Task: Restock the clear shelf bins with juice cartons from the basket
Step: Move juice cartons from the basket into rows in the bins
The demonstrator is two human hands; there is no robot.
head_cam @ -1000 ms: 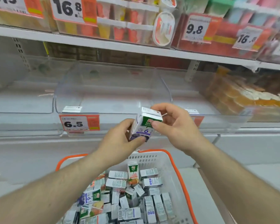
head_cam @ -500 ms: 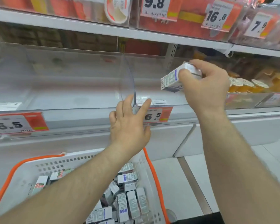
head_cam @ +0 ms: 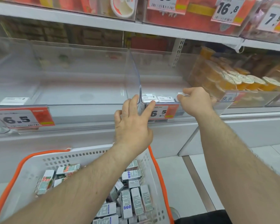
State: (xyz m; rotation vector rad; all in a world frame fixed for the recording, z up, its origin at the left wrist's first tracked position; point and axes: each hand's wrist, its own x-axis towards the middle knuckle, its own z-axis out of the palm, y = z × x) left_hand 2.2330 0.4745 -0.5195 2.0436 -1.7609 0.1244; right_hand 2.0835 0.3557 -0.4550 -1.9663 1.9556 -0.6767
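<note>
The juice cartons (head_cam: 132, 201) are small rectangular boxes, mostly white and grey with blocks of fine print, some with blue marks and a few with green and red on their faces. They lie loosely heaped in a white perforated basket (head_cam: 94, 155) with an orange rim, low in the view in front of the shelf.

One more carton (head_cam: 182, 94) is up at the front of the right-hand clear bin (head_cam: 160, 75). Only a white corner of it shows above the right hand (head_cam: 196, 101), whose fingers are curled over it; it seems to be gripped and set down low inside the bin, though the hand hides most of it. Just left of it, two or three white carton tops stand in a row behind the bin's front lip.

The left hand (head_cam: 132, 125) rests on the front edge of the clear divider (head_cam: 134, 78) between the two bins, with fingers straight to one side and the thumb on the other, touching the plastic rather than clenching it. The left-hand bin (head_cam: 71, 88) holds only a white slip of paper at its front corner.

An orange and white price tag (head_cam: 21, 118) on the left bin reads "6.5". A second tag (head_cam: 164, 112) beside the left thumb also shows "6.5", partly covered. Tags on the shelf above read "16.8" (head_cam: 228, 9) and "7.9" (head_cam: 272, 18). Further right, a bin of orange cups (head_cam: 229, 78) with round white lids carries a blurred tag.
</note>
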